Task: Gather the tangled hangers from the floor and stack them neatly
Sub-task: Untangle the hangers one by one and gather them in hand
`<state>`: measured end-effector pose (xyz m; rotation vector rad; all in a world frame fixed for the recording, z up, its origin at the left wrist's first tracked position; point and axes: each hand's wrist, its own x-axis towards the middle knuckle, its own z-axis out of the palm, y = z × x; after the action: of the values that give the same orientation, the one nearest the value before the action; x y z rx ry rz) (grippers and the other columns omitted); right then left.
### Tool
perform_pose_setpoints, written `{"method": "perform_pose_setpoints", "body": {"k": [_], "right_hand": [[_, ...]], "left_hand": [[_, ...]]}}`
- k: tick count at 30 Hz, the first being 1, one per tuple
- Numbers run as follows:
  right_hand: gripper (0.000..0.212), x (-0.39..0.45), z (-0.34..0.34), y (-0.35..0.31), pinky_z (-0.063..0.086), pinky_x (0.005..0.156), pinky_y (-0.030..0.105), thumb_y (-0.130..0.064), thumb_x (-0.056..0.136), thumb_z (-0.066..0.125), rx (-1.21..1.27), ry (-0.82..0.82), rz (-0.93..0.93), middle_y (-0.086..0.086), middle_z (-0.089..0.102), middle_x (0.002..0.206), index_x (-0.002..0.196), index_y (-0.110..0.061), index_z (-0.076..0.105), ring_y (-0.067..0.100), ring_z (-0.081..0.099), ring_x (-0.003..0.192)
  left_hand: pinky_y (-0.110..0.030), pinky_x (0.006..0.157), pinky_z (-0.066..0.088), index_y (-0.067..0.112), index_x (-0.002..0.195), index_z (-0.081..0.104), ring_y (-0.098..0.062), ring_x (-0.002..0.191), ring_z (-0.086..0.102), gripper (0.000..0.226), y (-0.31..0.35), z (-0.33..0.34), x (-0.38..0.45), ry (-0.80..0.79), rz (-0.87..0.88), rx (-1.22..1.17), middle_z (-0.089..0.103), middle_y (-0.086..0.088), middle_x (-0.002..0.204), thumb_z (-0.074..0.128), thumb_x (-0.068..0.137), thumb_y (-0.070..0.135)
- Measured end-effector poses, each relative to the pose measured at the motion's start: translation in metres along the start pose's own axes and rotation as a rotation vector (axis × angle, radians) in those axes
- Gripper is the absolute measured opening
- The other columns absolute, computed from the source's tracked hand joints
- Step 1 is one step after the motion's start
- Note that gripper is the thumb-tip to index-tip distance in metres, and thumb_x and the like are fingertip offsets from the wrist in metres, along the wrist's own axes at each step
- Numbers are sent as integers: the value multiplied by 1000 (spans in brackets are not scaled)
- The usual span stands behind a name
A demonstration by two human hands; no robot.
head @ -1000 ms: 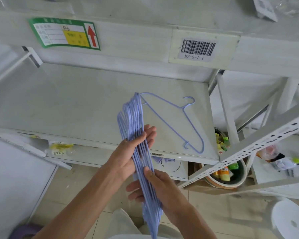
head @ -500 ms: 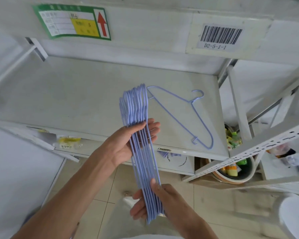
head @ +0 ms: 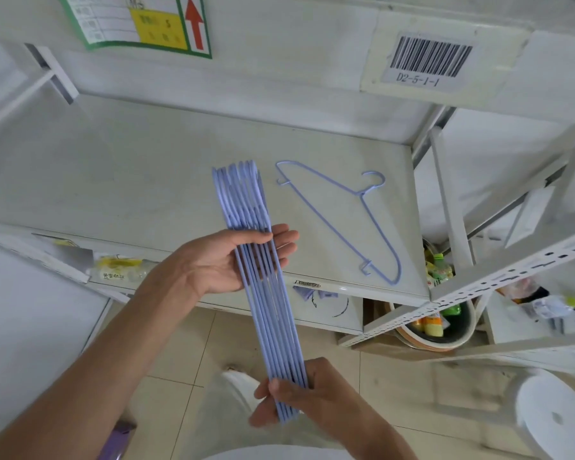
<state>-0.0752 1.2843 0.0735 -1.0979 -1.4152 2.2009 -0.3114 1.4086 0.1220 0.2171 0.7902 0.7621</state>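
A bundle of several light-blue wire hangers (head: 273, 323) is held edge-on in front of me, its far end over the white shelf (head: 113, 180). My left hand (head: 226, 260) cups the bundle near its upper part, fingers wrapped across it. My right hand (head: 299, 396) grips the bundle's lower end. One single blue hanger (head: 346, 220) lies flat on the shelf, just right of the bundle, its hook pointing to the far right.
An upper shelf edge carries a barcode label (head: 429, 59) and a green sign with a red arrow (head: 140, 24). A slotted metal rack (head: 498, 277) crosses at the right, above a bowl of bottles (head: 435, 327). A white stool (head: 551, 416) stands on the tiled floor at lower right.
The bundle has been lifted and pushed forward over the shelf. My right hand slid down to its lower end; my left hand kept its grip higher up.
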Motion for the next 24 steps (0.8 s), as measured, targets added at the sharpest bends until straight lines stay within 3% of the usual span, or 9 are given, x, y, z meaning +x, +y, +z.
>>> {"method": "perform_pose_setpoints", "body": {"k": [2, 7, 10, 12, 14, 17, 19, 22, 24], "right_hand": [[38, 2, -4, 2, 59, 96, 43, -37, 98, 70, -12, 25, -2, 15, 80, 102, 108, -1, 77, 34, 75, 102], [36, 2, -12, 2, 57, 90, 26, -24, 101, 65, 35, -16, 23, 17, 78, 110, 118, 8, 70, 22, 75, 108], [61, 9, -20, -4, 54, 100, 42, -46, 103, 41, 171, -18, 55, 20, 73, 119, 130, 3, 64, 35, 71, 111], [81, 19, -44, -9, 56, 96, 46, -61, 97, 26, 363, 114, 81, 25, 72, 120, 131, 2, 64, 39, 71, 107], [71, 33, -89, -17, 59, 87, 44, -55, 107, 24, 389, 340, -20, 25, 72, 119, 129, 0, 65, 38, 73, 100], [32, 71, -173, -40, 59, 73, 43, -27, 106, 50, 43, 773, -53, 18, 77, 102, 117, -3, 69, 28, 76, 77], [25, 108, -225, -55, 61, 81, 50, -23, 101, 55, -290, 964, 64, 16, 76, 103, 117, -8, 66, 29, 75, 83], [40, 152, -280, -66, 52, 93, 46, -36, 100, 51, -945, 1003, 264, 16, 61, 127, 131, -10, 53, 40, 65, 114], [47, 172, -296, -64, 49, 90, 45, -41, 103, 48, -1135, 985, 305, 19, 56, 130, 134, -6, 45, 43, 62, 116]], "left_hand": [[-40, 90, 63, 2, 118, 78, -28, 119, 72, 45, 2, 3, 1, -4, -7, 7, 74, -15, 130, 81, 73, -3], [-39, 90, 63, 2, 117, 78, -27, 119, 72, 38, 7, 7, 9, 25, -14, 74, 74, -15, 129, 75, 79, -3], [-38, 94, 62, 4, 114, 80, -26, 118, 73, 33, 7, 8, 16, 59, -9, 130, 75, -15, 128, 69, 84, -2], [-37, 94, 62, 5, 114, 80, -25, 116, 74, 32, 10, 7, 19, 74, 3, 168, 75, -14, 128, 68, 84, 0], [-35, 87, 64, 5, 115, 79, -23, 115, 74, 32, 17, 5, 22, 82, 18, 183, 75, -14, 128, 70, 84, 4], [-33, 84, 64, 4, 121, 77, -23, 117, 73, 37, 25, 2, 26, 95, 29, 155, 73, -15, 131, 73, 84, 8], [-33, 86, 63, 3, 123, 75, -22, 119, 72, 38, 25, 3, 28, 91, 26, 131, 72, -15, 133, 72, 86, 10], [-34, 88, 63, 4, 126, 74, -23, 123, 70, 40, 22, 3, 34, 64, 24, 118, 70, -14, 136, 75, 87, 12], [-35, 90, 62, 4, 127, 73, -24, 125, 68, 53, 20, 1, 36, 35, 17, 99, 69, -14, 138, 88, 77, 15]]}}
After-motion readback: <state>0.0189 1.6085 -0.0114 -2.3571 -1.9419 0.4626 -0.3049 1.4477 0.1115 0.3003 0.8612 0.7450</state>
